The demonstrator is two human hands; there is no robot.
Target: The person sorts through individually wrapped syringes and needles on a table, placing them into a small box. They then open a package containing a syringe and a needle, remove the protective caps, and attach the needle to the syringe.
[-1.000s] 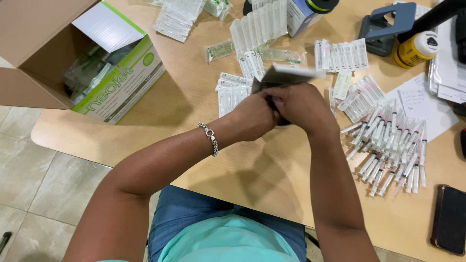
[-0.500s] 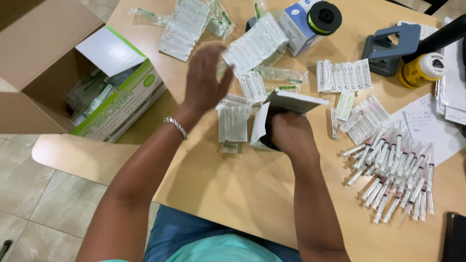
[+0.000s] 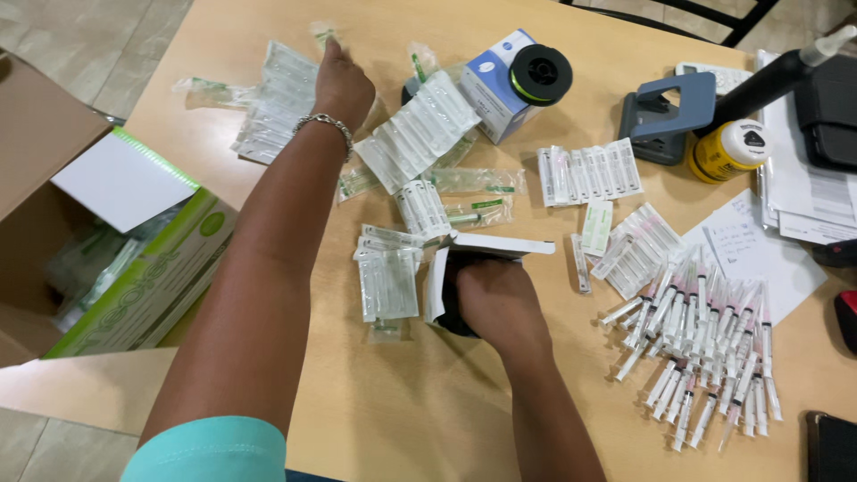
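Left hand (image 3: 341, 85) reaches far across the table (image 3: 402, 411); fingertips down on the sealed packet pile (image 3: 272, 103), grip cannot be told. Right hand (image 3: 491, 299) wrapped around a small white box (image 3: 486, 245), flap open just above the fingers. Loose syringes (image 3: 705, 348) lie well right of them

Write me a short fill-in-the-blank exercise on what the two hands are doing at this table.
1. The left hand reaches to the far packets and wears a ____ on its wrist.
2. The right hand holds a small white ____ with its flap open.
3. The loose syringes lie piled to the ____ of the right hand.

Missing words: bracelet; box; right
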